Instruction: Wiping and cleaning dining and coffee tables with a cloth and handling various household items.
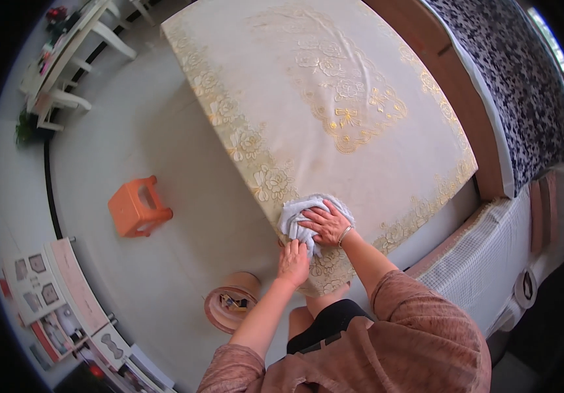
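Observation:
A bunched, pale grey-white cloth lies on the near corner of a table covered with a cream tablecloth with gold flower and bow patterns. My right hand, with a bracelet at the wrist, presses flat on top of the cloth, its fingers spread. At the table's edge, my left hand has its fingers curled against the lower side of the cloth and seems to grip it there. The left fingertips are partly hidden.
An orange plastic stool stands on the floor to the left. A round bin with some litter is below my left forearm. A bench with a checked cover runs along the right, and a white table stands far left.

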Action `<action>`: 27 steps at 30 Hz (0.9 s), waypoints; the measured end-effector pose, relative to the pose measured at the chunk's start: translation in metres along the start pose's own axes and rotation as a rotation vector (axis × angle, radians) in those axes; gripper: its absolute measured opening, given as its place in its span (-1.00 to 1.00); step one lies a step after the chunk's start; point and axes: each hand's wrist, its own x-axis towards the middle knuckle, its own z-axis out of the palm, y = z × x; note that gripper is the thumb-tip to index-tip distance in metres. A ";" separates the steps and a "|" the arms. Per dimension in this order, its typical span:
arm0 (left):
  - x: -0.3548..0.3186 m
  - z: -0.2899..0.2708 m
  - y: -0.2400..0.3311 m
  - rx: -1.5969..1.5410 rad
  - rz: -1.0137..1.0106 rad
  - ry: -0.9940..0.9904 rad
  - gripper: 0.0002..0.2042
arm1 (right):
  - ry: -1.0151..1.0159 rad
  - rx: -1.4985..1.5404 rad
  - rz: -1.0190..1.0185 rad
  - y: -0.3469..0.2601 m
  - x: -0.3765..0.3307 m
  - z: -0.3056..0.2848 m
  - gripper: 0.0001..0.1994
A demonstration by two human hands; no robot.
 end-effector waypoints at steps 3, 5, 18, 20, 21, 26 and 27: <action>0.005 -0.012 -0.011 -0.008 0.069 -0.089 -0.62 | -0.033 0.009 0.032 0.002 -0.003 0.000 -0.45; 0.012 -0.022 -0.016 -0.017 0.128 -0.122 -0.62 | -0.030 0.025 0.068 -0.001 -0.004 0.004 -0.45; 0.117 -0.110 -0.082 0.123 0.329 0.178 -0.53 | 0.325 -0.176 1.407 0.090 -0.010 0.001 -0.44; 0.150 -0.129 -0.094 0.197 0.332 0.187 -0.52 | 0.348 0.049 1.697 0.099 -0.018 -0.010 -0.49; 0.163 -0.138 -0.100 0.263 0.327 0.202 -0.52 | 0.346 0.045 1.868 0.106 -0.020 -0.011 -0.50; 0.192 -0.155 -0.125 0.248 0.509 -0.072 -0.55 | 0.518 -0.269 2.058 0.174 0.027 0.010 -0.52; 0.189 -0.162 -0.135 0.228 0.581 -0.103 -0.57 | 0.485 -0.210 1.851 0.180 0.075 -0.003 -0.52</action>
